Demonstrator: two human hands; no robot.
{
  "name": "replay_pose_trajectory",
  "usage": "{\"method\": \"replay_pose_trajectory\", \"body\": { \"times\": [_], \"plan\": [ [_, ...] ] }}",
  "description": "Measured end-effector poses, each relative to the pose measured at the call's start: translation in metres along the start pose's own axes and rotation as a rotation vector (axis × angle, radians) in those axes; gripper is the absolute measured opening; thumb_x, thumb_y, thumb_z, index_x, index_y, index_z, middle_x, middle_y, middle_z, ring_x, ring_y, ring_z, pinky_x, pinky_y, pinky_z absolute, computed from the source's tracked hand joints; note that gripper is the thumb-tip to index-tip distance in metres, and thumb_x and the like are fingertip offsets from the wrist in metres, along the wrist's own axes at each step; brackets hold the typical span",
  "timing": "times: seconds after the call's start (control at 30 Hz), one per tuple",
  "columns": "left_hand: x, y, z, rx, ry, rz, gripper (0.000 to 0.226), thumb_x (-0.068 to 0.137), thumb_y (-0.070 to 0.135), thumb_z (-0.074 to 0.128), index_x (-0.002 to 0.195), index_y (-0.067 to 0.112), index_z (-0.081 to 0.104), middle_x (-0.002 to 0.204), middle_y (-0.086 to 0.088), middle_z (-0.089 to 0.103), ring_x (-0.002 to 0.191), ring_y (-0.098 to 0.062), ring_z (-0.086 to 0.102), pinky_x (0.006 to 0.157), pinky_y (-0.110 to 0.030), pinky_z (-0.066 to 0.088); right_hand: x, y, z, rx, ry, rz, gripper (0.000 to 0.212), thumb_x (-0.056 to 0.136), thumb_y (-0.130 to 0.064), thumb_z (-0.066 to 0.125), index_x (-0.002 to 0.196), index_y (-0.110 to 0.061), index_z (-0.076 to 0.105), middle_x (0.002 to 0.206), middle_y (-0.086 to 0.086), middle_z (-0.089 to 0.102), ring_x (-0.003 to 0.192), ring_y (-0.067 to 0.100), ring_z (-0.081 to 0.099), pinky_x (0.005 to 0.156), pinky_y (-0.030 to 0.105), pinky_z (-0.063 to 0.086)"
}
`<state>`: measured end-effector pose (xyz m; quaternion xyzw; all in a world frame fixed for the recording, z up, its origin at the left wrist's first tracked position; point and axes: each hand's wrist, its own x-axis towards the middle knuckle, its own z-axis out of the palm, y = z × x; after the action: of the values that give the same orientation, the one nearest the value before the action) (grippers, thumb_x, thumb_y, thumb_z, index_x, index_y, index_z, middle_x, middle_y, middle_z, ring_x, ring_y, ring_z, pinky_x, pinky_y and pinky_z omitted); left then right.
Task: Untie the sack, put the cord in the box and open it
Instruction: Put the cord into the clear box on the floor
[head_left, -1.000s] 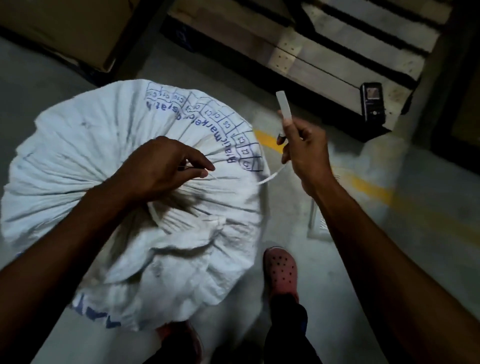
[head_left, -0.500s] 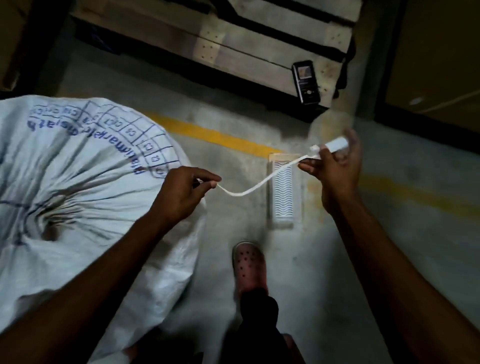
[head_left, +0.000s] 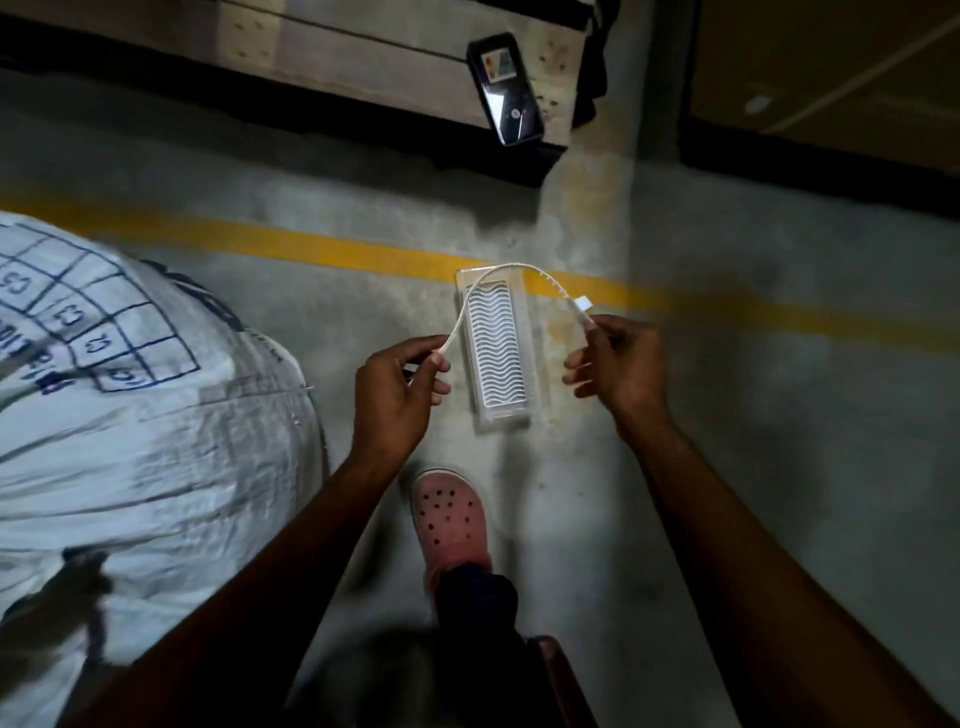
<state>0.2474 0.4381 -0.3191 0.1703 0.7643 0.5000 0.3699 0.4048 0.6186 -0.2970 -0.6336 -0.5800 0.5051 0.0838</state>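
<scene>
Foot: a pink clog (head_left: 451, 521) stood on the concrete floor (head_left: 779, 415).
Sack: the white sack (head_left: 130, 441) sat at left, cord gone.
Hands: the left hand (head_left: 395, 395) and right hand (head_left: 618, 364) each pinched one end of the cord (head_left: 498, 266), arched above the box, likely to lower it in.
Box: the clear box (head_left: 501, 353) held rows of white cords.
Beyond: a phone (head_left: 505, 88) lay on a pallet (head_left: 337, 57).

Both hands, left hand (head_left: 396, 395) and right hand (head_left: 621, 366), pinch the arched cord (head_left: 511, 266) above what looks like the box (head_left: 497, 353) (floor-level, clear).
</scene>
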Motion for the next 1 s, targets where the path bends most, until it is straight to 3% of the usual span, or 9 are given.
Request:
{"method": "replay_pose_trajectory", "body": {
  "times": [0.13,0.3,0.37,0.43,0.5,0.67,0.77,0.9,1.0],
  "plan": [
    [0.007,-0.017,0.021,0.002,0.013,-0.064,0.026,0.102,0.009,0.058,0.12,0.011,0.075,0.083,0.0,0.073,0.066,-0.014,0.073,0.062,-0.028,0.058,0.013,0.021,0.021,-0.445,0.081,0.002,0.035,0.085,-0.046,0.057,0.1,-0.024,0.079,0.093,0.006,0.08,0.086,0.03,0.074,0.076,0.04,0.061],
    [0.008,-0.028,0.032,0.042,0.036,-0.071,0.026,0.098,0.013,0.059,0.114,0.018,0.078,0.086,0.004,0.077,0.073,-0.008,0.072,0.07,-0.032,0.06,0.02,0.035,0.04,-0.693,0.114,0.054,0.028,0.09,-0.044,0.062,0.107,-0.029,0.078,0.123,0.014,0.066,0.119,0.037,0.057,0.103,0.042,0.044],
    [0.007,-0.026,0.037,0.054,0.062,-0.065,0.019,0.095,0.017,0.064,0.105,0.026,0.079,0.09,0.01,0.079,0.082,-0.005,0.074,0.073,-0.026,0.058,0.021,0.036,0.042,-0.632,0.132,0.033,0.017,0.093,-0.035,0.068,0.098,-0.023,0.079,0.117,0.016,0.064,0.114,0.034,0.056,0.1,0.04,0.04],
    [0.009,-0.028,0.043,0.05,0.093,-0.086,0.015,0.092,0.016,0.072,0.098,0.029,0.079,0.09,0.013,0.079,0.086,-0.001,0.075,0.072,-0.02,0.055,0.022,0.038,0.045,-0.503,0.075,-0.064,0.013,0.089,-0.018,0.07,0.076,-0.014,0.072,0.086,0.014,0.07,0.085,0.027,0.064,0.08,0.037,0.052],
    [0.017,-0.038,0.053,0.026,0.097,-0.128,0.015,0.089,0.011,0.076,0.092,0.026,0.078,0.087,0.011,0.08,0.083,-0.003,0.077,0.073,-0.02,0.057,0.025,0.044,0.054,-0.428,0.084,-0.069,0.012,0.084,-0.009,0.072,0.073,-0.009,0.067,0.073,0.01,0.07,0.072,0.026,0.065,0.066,0.03,0.05],
    [0.049,-0.084,0.097,-0.049,0.062,-0.302,0.006,0.085,0.0,0.078,0.09,0.005,0.077,0.072,-0.006,0.073,0.062,-0.02,0.072,0.054,-0.027,0.06,0.052,0.091,0.084,-0.365,0.13,-0.088,0.01,0.083,-0.006,0.074,0.078,-0.009,0.066,0.069,0.003,0.067,0.067,0.023,0.065,0.064,0.03,0.051],
    [0.069,-0.124,0.126,-0.064,0.044,-0.367,0.009,0.082,0.005,0.083,0.088,0.003,0.077,0.071,-0.011,0.074,0.058,-0.022,0.073,0.061,-0.041,0.066,0.077,0.133,0.1,-0.373,0.108,-0.156,0.006,0.082,-0.01,0.071,0.077,-0.01,0.068,0.07,0.004,0.07,0.069,0.025,0.068,0.067,0.038,0.057],
    [0.082,-0.173,0.145,0.244,0.031,-0.283,0.019,0.072,0.036,0.082,0.083,0.02,0.078,0.072,0.001,0.078,0.069,-0.015,0.077,0.07,-0.038,0.065,0.101,0.175,0.111,-0.439,0.085,-0.186,0.006,0.081,-0.02,0.068,0.078,-0.014,0.068,0.074,0.002,0.073,0.071,0.024,0.069,0.065,0.038,0.057],
    [0.084,-0.184,0.144,0.534,0.049,-0.164,0.022,0.078,0.041,0.076,0.092,0.025,0.079,0.086,-0.001,0.081,0.088,-0.023,0.076,0.076,-0.033,0.059,0.106,0.193,0.116,-0.488,0.061,-0.217,0.011,0.082,-0.027,0.067,0.077,-0.017,0.065,0.076,-0.001,0.07,0.074,0.022,0.067,0.064,0.037,0.056]
  ]
}}
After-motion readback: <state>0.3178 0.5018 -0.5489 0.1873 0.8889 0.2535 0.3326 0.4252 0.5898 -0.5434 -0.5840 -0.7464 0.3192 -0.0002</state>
